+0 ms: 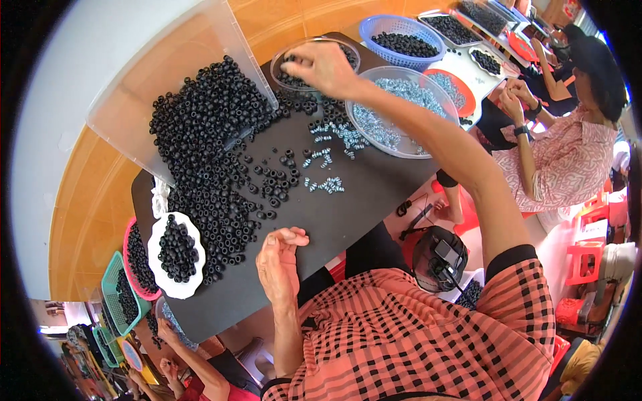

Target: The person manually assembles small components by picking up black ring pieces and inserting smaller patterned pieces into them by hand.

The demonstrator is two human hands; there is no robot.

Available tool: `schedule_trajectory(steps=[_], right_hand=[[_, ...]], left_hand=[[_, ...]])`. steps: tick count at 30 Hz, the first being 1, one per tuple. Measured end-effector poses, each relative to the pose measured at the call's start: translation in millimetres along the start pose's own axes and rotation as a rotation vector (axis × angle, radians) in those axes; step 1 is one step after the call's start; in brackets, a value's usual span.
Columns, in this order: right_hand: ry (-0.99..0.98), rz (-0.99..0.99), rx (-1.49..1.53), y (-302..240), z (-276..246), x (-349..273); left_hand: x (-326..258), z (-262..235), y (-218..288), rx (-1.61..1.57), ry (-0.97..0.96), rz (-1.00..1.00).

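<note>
My right hand (326, 68) reaches over a clear round bowl (356, 59) that has small black ring-shaped parts in it. Its thumb and fingers are bent but apart, and I make out nothing held between them. Near the table's front edge, my left hand (279, 262) is raised with its fingers curled in; whatever they hold, if anything, is hidden. Small silvery-blue springs (326, 185) lie in loose clusters on the dark tabletop (321, 230) between the hands. A big heap of black ring-shaped parts (207, 127) spills out of a tipped translucent bin (130, 110).
A clear bowl of springs (394, 155) sits under my right forearm, with a blue basket (364, 30) of black parts behind. A scalloped white plate (194, 289) of black parts stands at left. People work on the right (562, 157) and lower left (200, 367).
</note>
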State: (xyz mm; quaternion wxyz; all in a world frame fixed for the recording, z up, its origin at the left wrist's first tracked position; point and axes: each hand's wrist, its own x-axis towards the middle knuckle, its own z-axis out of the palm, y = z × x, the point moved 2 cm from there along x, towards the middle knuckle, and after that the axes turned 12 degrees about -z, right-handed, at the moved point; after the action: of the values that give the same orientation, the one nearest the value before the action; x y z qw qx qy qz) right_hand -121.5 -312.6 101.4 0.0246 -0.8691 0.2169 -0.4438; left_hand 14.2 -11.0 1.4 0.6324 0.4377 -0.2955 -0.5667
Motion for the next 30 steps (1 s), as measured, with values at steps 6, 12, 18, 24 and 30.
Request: schedule_trajectory(steps=[6,12,18,24,30], right_hand=[[-0.107,0.210,-0.033,58,5,9],[-0.385,0.173,-0.024,67,25,-4],[-0.377,0.124,-0.071,98,47,-2],[-0.350,0.011,-0.075,112,63,-2],[-0.387,0.075,0.016,127,68,6]], left_hand=[[1,-2,0,0.014,0.007,-0.007],[0,-2,2,0.018,0.029,-0.026],[0,1,1,-0.001,0.040,-0.060],[-1,1,2,-0.004,0.050,-0.072],[-1,-1,1,0.003,0.074,-0.066]])
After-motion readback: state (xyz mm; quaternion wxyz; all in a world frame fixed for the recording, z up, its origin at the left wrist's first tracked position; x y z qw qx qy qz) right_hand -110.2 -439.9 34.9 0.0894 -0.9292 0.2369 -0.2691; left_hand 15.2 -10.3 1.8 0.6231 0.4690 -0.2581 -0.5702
